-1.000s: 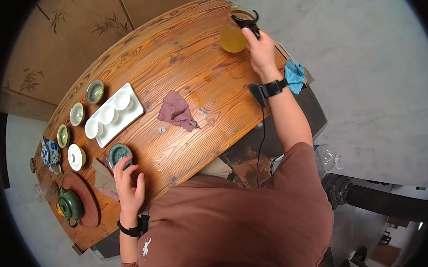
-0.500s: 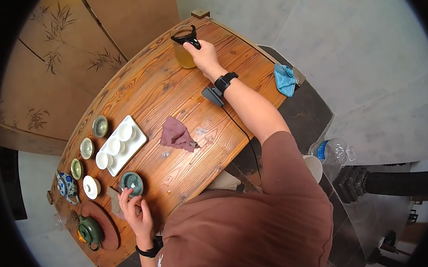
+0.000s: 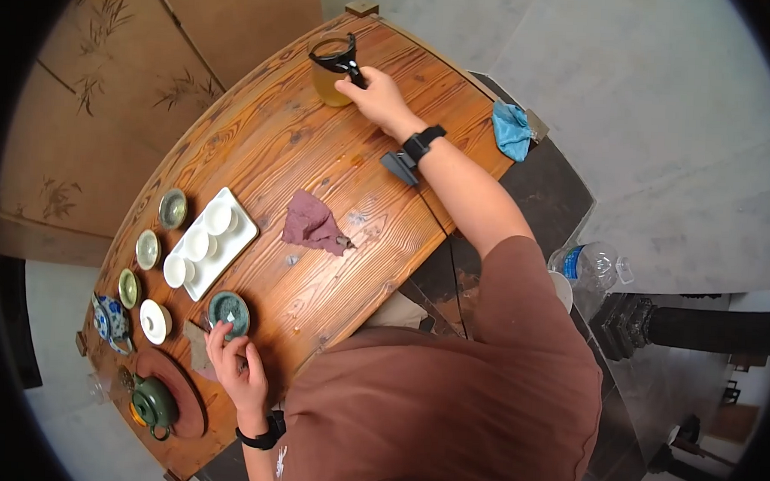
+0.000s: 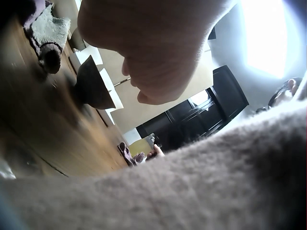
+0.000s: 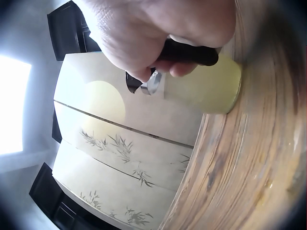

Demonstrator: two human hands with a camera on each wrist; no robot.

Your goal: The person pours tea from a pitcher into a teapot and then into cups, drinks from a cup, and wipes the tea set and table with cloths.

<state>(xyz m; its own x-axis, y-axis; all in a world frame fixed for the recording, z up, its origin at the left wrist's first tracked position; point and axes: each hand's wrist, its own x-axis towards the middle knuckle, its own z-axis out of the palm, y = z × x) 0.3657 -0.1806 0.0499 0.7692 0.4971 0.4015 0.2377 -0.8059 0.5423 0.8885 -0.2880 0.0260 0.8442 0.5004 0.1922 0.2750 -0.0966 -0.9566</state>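
My right hand (image 3: 382, 100) grips the black handle of a glass pitcher (image 3: 325, 85) of yellow liquid near the far end of the wooden table. In the right wrist view, the fingers wrap round the handle and the pitcher's base (image 5: 230, 98) is right at the tabletop. My left hand (image 3: 240, 370) is held beside a dark green bowl (image 3: 230, 309), its fingers loosely bent. The left wrist view has the bowl (image 4: 95, 86) apart from the hand (image 4: 153, 52). A white tray (image 3: 243, 237) bears three small white cups (image 3: 199, 244).
Several small bowls (image 3: 148, 249), a white lidded bowl (image 3: 155, 321) and a blue-white teapot (image 3: 111, 321) line the far left. A green teapot (image 3: 155, 401) stands by a round brown board (image 3: 187, 395). A purple cloth (image 3: 310, 224) lies mid-table, a blue cloth (image 3: 512, 132) at the right edge.
My right hand has carried the pitcher leftward from near the table's right end towards its back edge, then hardly moved. The left hand stays beside the green bowl. The head view has shifted.
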